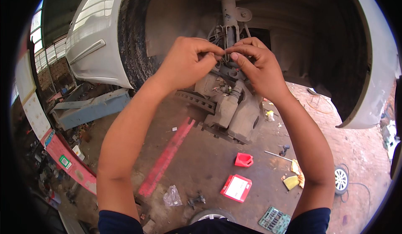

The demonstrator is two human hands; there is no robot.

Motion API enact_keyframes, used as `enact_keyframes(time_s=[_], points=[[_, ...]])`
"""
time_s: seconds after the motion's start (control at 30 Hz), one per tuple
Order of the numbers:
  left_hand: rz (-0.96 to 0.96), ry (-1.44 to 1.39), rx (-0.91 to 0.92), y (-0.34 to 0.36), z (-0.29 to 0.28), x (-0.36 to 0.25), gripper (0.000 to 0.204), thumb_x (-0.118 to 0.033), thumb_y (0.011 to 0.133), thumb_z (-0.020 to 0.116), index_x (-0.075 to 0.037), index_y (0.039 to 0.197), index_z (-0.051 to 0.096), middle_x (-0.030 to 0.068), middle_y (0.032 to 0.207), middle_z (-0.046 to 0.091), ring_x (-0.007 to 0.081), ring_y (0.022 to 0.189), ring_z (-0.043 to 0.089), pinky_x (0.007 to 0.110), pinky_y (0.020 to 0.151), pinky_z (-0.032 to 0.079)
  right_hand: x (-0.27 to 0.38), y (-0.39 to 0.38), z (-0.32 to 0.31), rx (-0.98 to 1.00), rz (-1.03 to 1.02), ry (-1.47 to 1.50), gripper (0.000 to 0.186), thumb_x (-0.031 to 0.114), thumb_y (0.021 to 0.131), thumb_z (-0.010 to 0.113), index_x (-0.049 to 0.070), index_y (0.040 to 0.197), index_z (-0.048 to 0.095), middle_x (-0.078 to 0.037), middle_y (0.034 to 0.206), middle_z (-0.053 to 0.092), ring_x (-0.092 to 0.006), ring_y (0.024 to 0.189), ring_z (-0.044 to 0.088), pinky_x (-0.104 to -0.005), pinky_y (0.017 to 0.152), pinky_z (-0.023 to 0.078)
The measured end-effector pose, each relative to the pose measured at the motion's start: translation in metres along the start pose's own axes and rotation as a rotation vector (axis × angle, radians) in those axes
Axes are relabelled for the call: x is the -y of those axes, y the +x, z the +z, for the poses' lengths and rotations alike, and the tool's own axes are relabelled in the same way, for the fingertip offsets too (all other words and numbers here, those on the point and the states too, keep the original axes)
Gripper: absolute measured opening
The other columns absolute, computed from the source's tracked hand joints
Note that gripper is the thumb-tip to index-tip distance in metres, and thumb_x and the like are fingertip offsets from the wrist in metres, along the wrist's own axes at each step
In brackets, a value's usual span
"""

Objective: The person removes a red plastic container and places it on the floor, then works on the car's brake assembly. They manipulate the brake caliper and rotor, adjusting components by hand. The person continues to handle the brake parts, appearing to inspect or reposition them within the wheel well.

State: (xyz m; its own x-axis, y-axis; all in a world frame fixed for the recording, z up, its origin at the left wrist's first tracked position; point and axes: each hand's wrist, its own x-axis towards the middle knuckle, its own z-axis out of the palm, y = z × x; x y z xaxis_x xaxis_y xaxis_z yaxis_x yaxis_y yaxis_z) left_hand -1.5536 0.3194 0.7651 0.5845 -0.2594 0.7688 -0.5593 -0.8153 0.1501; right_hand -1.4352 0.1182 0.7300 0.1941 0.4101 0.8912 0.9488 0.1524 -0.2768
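My left hand (189, 62) and my right hand (263, 68) are raised in front of a car's open wheel well. Their fingertips nearly meet, each in a pinch. Whatever lies between them is too small to name. Just behind the fingers stands the dusty suspension strut (228, 12), with thin wires or lines beside it. Below the hands sits the brake caliper (228, 110), and the edge of a brake disc (196, 101) shows to its left. My hands partly hide the lower strut.
White body panels (97, 33) frame the wheel well. A red lift arm (167, 156) lies low on the left, near a red post (69, 162). On the floor are a red container (243, 159), a red-and-white box (236, 188), a socket set (274, 220) and a wheel (341, 180).
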Motion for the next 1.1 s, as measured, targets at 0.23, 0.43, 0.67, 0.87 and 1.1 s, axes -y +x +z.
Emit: enact_keyframes(time_s=[0.23, 0.43, 0.67, 0.87, 1.1], points=[[-0.098, 0.126, -0.086, 0.052, -0.026, -0.001, 0.029, -0.013, 0.094, 0.059, 0.003, 0.114, 0.075, 0.0132, 0.099, 0.077, 0.0172, 0.087, 0.072, 0.031, 0.081, 0.056, 0.009, 0.003, 0.012, 0.262, 0.039, 0.082, 0.04, 0.021, 0.091, 0.08, -0.003, 0.12, 0.069, -0.011, 0.113, 0.071, -0.0185, 0.103, 0.066, -0.0339, 0.091, 0.053], [-0.206, 0.554, 0.153, 0.061, -0.027, 0.016, 0.029, -0.025, 0.084, 0.076, 0.001, 0.098, 0.078, 0.0187, 0.082, 0.075, 0.0301, 0.075, 0.074, 0.039, 0.073, 0.057, -0.007, 0.007, 0.005, 0.238, 0.017, 0.17, 0.029, 0.02, 0.105, 0.059, -0.005, 0.113, 0.07, -0.01, 0.099, 0.074, -0.0162, 0.091, 0.066, -0.0316, 0.086, 0.053], [-0.177, 0.429, 0.079, 0.061, -0.019, 0.008, 0.021, -0.018, 0.093, 0.074, 0.003, 0.093, 0.074, 0.0084, 0.077, 0.067, 0.0159, 0.07, 0.063, 0.034, 0.066, 0.05, -0.05, 0.019, -0.009, 0.112, 0.279, 0.58, 0.032, 0.023, 0.107, 0.055, -0.002, 0.118, 0.071, -0.008, 0.105, 0.074, -0.0132, 0.096, 0.066, -0.029, 0.087, 0.052], [-0.419, -0.071, -0.145, 0.03, -0.027, 0.044, 0.037, -0.038, 0.101, 0.066, -0.001, 0.102, 0.071, 0.0014, 0.088, 0.066, 0.0125, 0.079, 0.06, 0.029, 0.076, 0.049, -0.038, 0.002, -0.001, 0.045, 0.253, 0.418, 0.033, 0.025, 0.103, 0.062, -0.003, 0.118, 0.07, -0.009, 0.106, 0.073, -0.0132, 0.096, 0.066, -0.0297, 0.083, 0.053], [-0.912, -0.807, -0.142, -0.012, 0.002, 0.077, 0.058, -0.059, 0.102, 0.053, -0.002, 0.11, 0.062, 0.0053, 0.086, 0.067, 0.0154, 0.073, 0.059, 0.027, 0.07, 0.048, -0.019, -0.003, 0.007, 0.165, 0.149, 0.211, 0.034, 0.026, 0.099, 0.065, -0.003, 0.118, 0.067, -0.013, 0.094, 0.073, -0.0213, 0.086, 0.068, -0.0358, 0.08, 0.054]])
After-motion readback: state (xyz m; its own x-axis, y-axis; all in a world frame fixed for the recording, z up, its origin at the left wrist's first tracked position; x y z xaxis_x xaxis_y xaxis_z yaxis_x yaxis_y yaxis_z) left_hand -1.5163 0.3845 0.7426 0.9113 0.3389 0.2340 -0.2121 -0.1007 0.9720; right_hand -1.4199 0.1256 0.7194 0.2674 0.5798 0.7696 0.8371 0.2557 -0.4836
